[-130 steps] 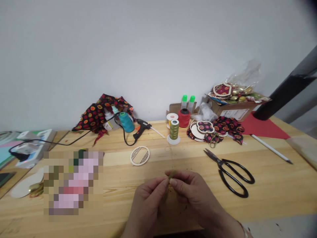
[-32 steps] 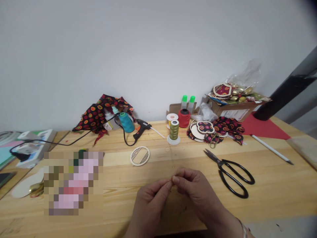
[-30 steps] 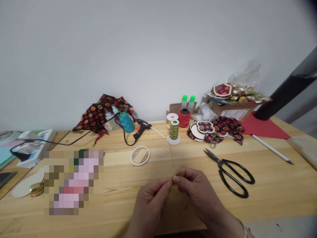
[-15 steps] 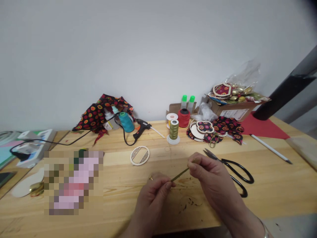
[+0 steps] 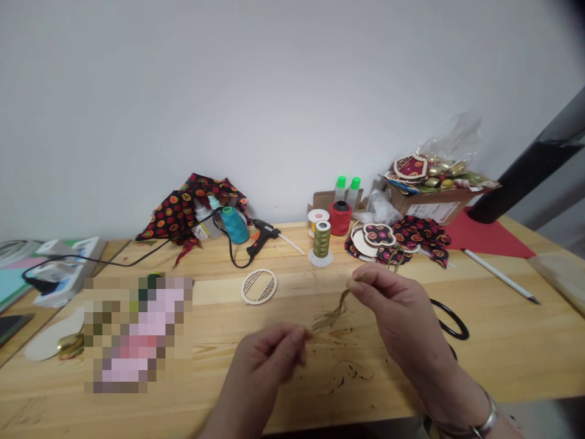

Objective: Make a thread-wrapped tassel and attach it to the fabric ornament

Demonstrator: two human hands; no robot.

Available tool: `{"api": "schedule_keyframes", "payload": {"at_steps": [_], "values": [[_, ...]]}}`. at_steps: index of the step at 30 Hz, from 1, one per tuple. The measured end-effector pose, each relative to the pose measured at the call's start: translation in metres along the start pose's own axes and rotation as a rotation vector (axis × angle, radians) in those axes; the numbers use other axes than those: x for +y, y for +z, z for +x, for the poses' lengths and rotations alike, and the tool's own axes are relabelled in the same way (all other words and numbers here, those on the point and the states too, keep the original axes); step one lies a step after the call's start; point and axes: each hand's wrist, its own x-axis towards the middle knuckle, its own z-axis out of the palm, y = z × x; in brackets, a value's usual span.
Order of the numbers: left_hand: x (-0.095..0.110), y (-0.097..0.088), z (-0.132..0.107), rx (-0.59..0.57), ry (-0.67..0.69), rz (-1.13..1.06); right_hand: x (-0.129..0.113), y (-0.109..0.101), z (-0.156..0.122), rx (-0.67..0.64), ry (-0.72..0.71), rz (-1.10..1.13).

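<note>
Clearly, the thread (image 5: pixel 334 314) hangs over the table (image 5: pixel 214 381) between both hands, its long axis slanting from far right to near left. The right hand (image 5: pixel 397 311) pinches its far end between thumb and finger; the left hand (image 5: pixel 272 360) is nearest the other end, thumb and finger close together, though blur hides whether they grip any strands. The thread looks olive green, bunched and kinked toward the right, frayed into fine, loose strands toward the left.

Soft, muted light, pixelated patch (image 5: pixel 139 335) at left, dark upper-right corner (image 5: pixel 579 9).
</note>
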Motion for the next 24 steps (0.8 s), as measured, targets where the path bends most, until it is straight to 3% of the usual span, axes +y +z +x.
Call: {"api": "schedule_keyframes", "payload": {"at_steps": [3, 5, 13, 16, 19, 24], "values": [[0.002, 0.006, -0.009, -0.371, -0.279, -0.318, -0.002, 0.009, -0.012, -0.055, -0.114, -0.113], [0.0, 0.011, -0.012, -0.489, -0.362, -0.427, -0.001, 0.014, -0.024, -0.121, -0.209, -0.176], [-0.011, 0.012, -0.008, -0.365, -0.497, -0.741, 0.011, 0.016, -0.051, -0.368, -0.716, -0.432], [-0.014, 0.009, -0.005, -0.381, -0.485, -0.829, 0.014, 0.018, -0.057, -0.437, -0.773, -0.544], [-0.013, 0.007, -0.001, -0.391, -0.498, -0.816, 0.021, 0.022, -0.061, -0.493, -0.727, -0.518], [-0.009, 0.001, 0.006, -0.278, -0.508, -0.718, 0.035, 0.025, -0.063, -0.529, -0.72, -0.403]]}}
